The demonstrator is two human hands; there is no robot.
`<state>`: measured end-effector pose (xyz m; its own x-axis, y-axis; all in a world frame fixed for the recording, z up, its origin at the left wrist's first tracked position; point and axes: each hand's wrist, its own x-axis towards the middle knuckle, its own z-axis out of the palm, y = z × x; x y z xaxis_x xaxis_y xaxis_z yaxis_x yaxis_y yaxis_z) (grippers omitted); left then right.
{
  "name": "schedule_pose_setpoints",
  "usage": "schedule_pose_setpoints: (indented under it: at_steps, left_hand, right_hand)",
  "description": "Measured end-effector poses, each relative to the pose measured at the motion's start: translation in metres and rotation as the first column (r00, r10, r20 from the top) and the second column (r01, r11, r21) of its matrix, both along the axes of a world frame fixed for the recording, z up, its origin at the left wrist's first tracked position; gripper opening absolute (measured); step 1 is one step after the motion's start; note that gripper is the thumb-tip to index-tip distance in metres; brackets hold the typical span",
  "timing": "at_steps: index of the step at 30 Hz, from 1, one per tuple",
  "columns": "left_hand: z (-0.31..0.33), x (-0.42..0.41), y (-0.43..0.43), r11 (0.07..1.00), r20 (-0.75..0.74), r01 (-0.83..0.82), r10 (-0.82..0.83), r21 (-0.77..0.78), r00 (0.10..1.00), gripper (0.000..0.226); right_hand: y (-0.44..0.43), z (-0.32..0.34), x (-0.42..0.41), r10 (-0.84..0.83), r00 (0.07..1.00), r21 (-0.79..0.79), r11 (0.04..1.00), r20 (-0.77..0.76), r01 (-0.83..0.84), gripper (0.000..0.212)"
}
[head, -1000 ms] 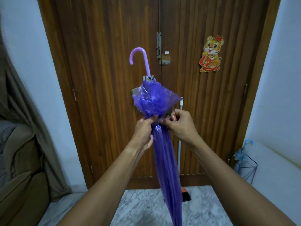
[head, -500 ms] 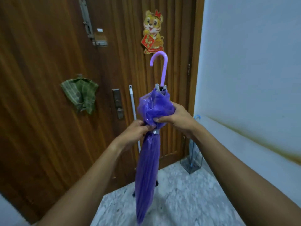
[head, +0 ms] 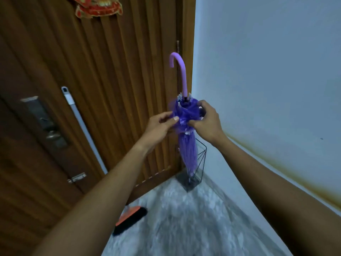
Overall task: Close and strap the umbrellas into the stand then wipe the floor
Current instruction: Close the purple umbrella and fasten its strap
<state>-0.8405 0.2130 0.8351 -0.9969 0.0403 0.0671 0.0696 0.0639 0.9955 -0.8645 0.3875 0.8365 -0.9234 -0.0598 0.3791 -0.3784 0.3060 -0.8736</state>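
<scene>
Head camera: the largest thing before us is the brown ribbed wooden door (head: 110,71), which meets a pale blue-white wall (head: 267,71) at the corner on the right. Below them we see a grey-white marbled floor (head: 184,218).

Against the door leans one broom with a long white handle (head: 83,126). Its orange and black brush head rests on the floor.

In the corner stands one black wire umbrella stand (head: 186,184). One translucent purple plastic umbrella (head: 188,150) hangs upright in it, closed, with the canopy folded into narrow pleats that taper downward. Its tip is inside the wire frame. We cannot tell whether the tip touches the bottom. The lilac hooked handle (head: 181,74) points up. Below the handle, white rib tips ring the shaft and the film bunches into a loose ruffle.

We count two hands, both at that ruffle. The left hand (head: 158,128) pinches the gathered film between thumb and curled fingers (head: 164,115). The right hand (head: 206,121) has its fingers curled round the other side of the bunch. The picture is too blurred for us to make out a strap.

On the door we also see one grey metal lock plate with a knob (head: 46,122). One red and gold paper decoration (head: 97,6) is cut off by the top edge.
</scene>
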Motion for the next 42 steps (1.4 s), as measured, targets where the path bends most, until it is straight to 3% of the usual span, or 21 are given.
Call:
schedule_pose_setpoints:
  at_steps: [8, 13, 16, 23, 27, 30, 33, 38, 41, 42]
  left_hand:
    - [-0.047, -0.182, 0.045, 0.998, 0.073, -0.009, 0.004, 0.065, 0.997, 0.028]
    - [-0.12, -0.299, 0.041, 0.995, 0.15, 0.032, -0.045, 0.09, 0.988, 0.019]
    - [-0.182, -0.368, 0.034, 0.994, 0.274, 0.086, -0.102, 0.07, 0.956, 0.018]
    - [-0.363, -0.467, 0.044, 0.994, 0.599, 0.01, -0.076, 0.113, 0.797, 0.024]
    - [-0.448, -0.499, 0.053, 0.94, 0.79, -0.217, -0.081, 0.263, 0.607, 0.036]
    - [-0.494, -0.513, 0.052, 0.898, 0.821, -0.294, -0.116, 0.327, 0.559, 0.043]
    - [-0.51, -0.521, 0.047, 0.891, 0.809, -0.31, -0.099, 0.332, 0.58, 0.041]
    - [-0.509, -0.51, 0.028, 0.913, 0.698, -0.327, 0.068, 0.245, 0.713, 0.053]
    - [-0.462, -0.463, 0.013, 0.944, 0.688, -0.31, 0.149, 0.116, 0.71, 0.013]
    - [-0.444, -0.442, 0.007, 0.948, 0.665, -0.309, 0.181, 0.079, 0.724, 0.011]
  right_hand:
    - [0.028, -0.057, -0.18, -0.089, 0.994, 0.057, 0.994, -0.067, 0.093, 0.038]
    - [0.025, -0.13, -0.289, -0.151, 0.988, 0.142, 0.979, 0.033, 0.145, 0.033]
    - [0.02, -0.194, -0.352, -0.198, 0.976, 0.235, 0.956, 0.087, 0.173, 0.031]
    - [0.024, -0.365, -0.446, -0.289, 0.831, 0.393, 0.915, 0.475, 0.093, 0.027]
    - [0.018, -0.449, -0.477, -0.322, 0.713, 0.418, 0.908, 0.623, 0.044, 0.021]
    - [0.01, -0.5, -0.489, -0.312, 0.629, 0.406, 0.914, 0.712, -0.006, 0.03]
    - [0.001, -0.523, -0.494, -0.338, 0.609, 0.412, 0.911, 0.718, 0.019, 0.043]
    - [-0.016, -0.497, -0.473, -0.336, 0.64, 0.397, 0.916, 0.691, 0.053, 0.062]
    - [-0.024, -0.464, -0.432, -0.362, 0.682, 0.414, 0.905, 0.636, 0.095, 0.064]
    - [-0.028, -0.452, -0.413, -0.357, 0.695, 0.422, 0.903, 0.624, 0.085, 0.06]
